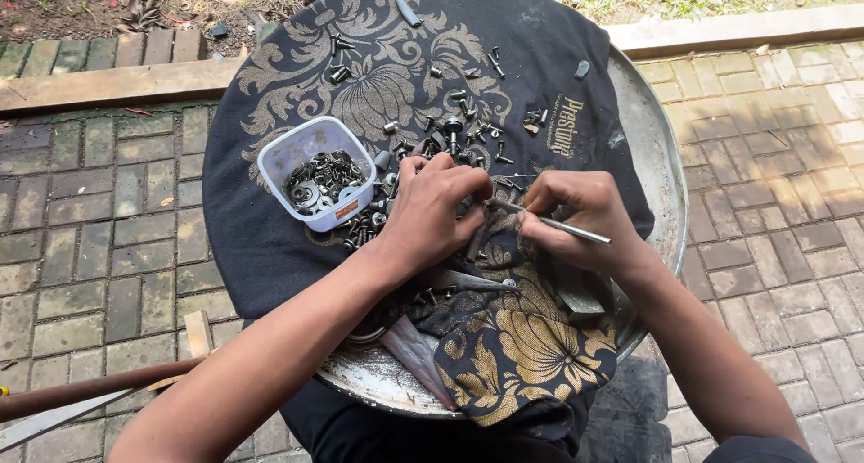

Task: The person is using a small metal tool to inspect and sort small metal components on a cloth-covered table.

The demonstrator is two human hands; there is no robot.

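Observation:
My left hand point(432, 213) rests fingers-down on a black cloth with a gold floral print point(297, 76), among several loose bolts and screws point(450, 130). What its curled fingers grip is hidden. My right hand point(576, 218) pinches a thin metal rod point(558, 224) that points toward my left hand. The cloth covers a round metal pan point(661, 157). A small square plastic tub point(315, 170) full of dark washers and nuts stands just left of my left hand.
The pan sits on grey brick paving point(99, 238). A rusty pipe and a flat metal strip point(63, 400) lie at the lower left. A concrete kerb point(738, 26) with soil and grass behind it runs along the top.

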